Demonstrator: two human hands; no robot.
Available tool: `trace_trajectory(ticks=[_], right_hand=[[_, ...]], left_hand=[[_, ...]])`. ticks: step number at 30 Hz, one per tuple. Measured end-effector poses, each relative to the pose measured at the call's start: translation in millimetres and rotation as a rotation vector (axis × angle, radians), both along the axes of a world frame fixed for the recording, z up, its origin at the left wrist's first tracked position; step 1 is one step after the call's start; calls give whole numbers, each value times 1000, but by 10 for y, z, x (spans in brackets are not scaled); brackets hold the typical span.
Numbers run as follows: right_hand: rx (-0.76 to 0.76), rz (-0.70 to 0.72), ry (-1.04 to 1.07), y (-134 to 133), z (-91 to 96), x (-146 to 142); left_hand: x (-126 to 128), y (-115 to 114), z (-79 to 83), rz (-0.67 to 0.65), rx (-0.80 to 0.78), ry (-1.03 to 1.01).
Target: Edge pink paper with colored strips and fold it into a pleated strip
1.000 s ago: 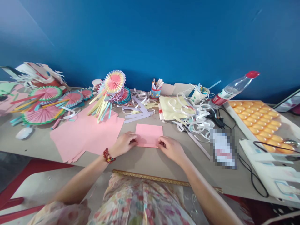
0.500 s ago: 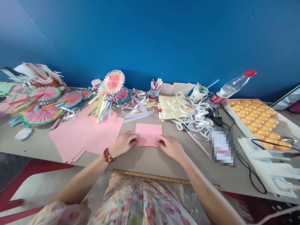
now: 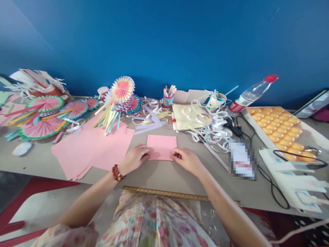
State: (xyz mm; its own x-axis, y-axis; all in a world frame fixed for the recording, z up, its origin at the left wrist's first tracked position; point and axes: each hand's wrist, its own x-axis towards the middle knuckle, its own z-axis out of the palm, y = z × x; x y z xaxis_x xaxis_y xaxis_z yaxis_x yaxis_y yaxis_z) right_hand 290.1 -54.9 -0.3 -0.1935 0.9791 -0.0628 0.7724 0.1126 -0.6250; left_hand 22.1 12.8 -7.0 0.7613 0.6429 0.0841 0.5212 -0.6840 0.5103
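A small folded sheet of pink paper (image 3: 161, 145) lies on the grey table in front of me, with a fold along its near edge. My left hand (image 3: 135, 157) pinches its near left corner between thumb and fingers. At the near right corner, my right hand (image 3: 185, 159) grips the paper the same way, fingers curled. To the left of the folded piece spreads a stack of larger pink sheets (image 3: 100, 147). Pleated paper fans (image 3: 122, 90) with coloured strips stand just behind that stack.
More pleated fans (image 3: 42, 128) and a white mouse (image 3: 22, 149) are at the left. Behind are a pen cup (image 3: 168, 100) and yellow paper (image 3: 183, 118). Curled white strips (image 3: 218, 133), a tilted bottle (image 3: 253, 94), an orange-filled tray (image 3: 279, 132) and a white router-like device (image 3: 290, 181) occupy the right.
Both hands stay at the near corners of the pink paper, almost unmoved. The whole view has shifted slightly, so things appear a little further left.
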Motion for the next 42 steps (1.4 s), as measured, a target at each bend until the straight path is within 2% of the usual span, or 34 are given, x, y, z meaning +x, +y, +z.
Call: trace_trajectory(ticks=[14, 22, 42], right_hand=[[-37, 26, 69, 53, -42, 74], [-44, 19, 65, 59, -74, 86], [22, 24, 19, 2, -85, 63]], left_hand=[[-29, 15, -37, -4, -20, -10], [-22, 14, -3, -6, -25, -2], [-23, 13, -3, -5, -26, -8]])
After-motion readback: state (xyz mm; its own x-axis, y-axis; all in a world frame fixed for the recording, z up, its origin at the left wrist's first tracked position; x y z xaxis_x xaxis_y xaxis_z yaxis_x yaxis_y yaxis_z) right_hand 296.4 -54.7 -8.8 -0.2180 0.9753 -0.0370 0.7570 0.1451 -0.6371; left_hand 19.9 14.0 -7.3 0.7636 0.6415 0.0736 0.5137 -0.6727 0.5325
